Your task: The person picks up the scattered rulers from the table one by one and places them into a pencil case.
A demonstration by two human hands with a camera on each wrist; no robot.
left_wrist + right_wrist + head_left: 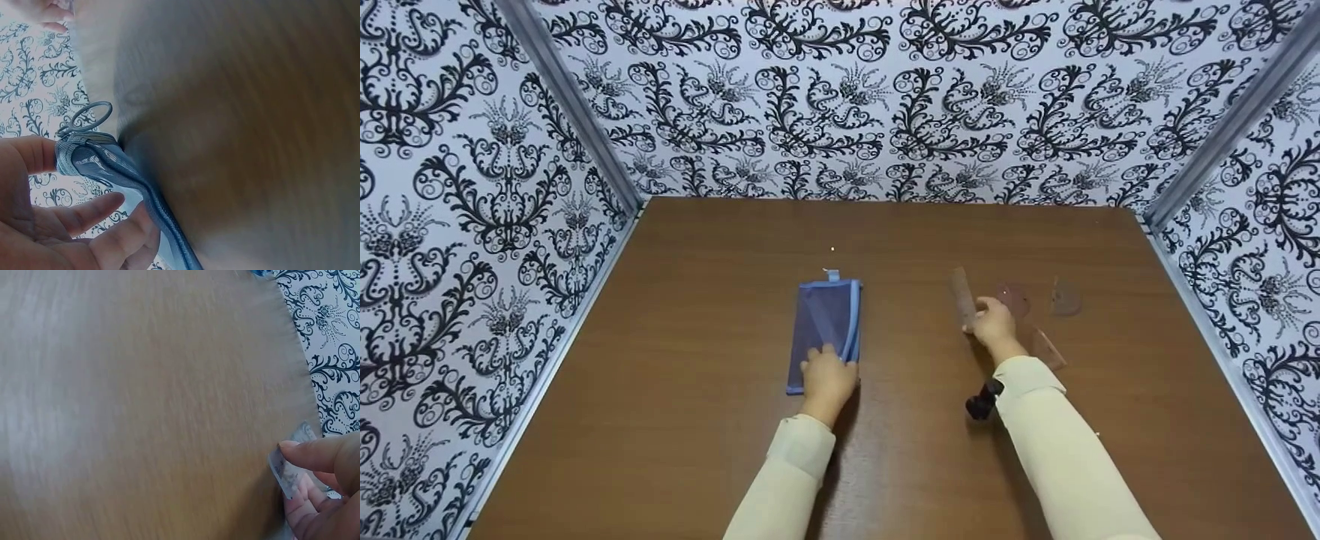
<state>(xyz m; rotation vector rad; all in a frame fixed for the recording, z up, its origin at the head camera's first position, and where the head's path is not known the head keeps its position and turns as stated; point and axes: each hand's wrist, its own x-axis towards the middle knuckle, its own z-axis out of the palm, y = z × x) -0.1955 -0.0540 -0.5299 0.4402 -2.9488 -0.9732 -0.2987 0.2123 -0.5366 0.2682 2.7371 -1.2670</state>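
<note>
A blue see-through zip pouch [812,319] lies on the table, left of centre in the head view. My left hand [827,379] grips its near end. In the left wrist view the thumb sits against the zipper's end, by a ring-shaped pull [111,108], with the other fingers at the pouch's edge. To the right, my right hand [996,326] pinches a clear ruler [961,291] by its near end. The right wrist view shows thumb and fingers on the ruler's end [286,473]; most of its length is hidden there.
Beside my right hand lie a pinkish protractor [1015,298], a clear protractor [1066,297] and a clear set square [1048,349], partly covered by the hand. A black device [981,403] sits at the right wrist. Patterned walls bound the brown table [697,300] at back and sides.
</note>
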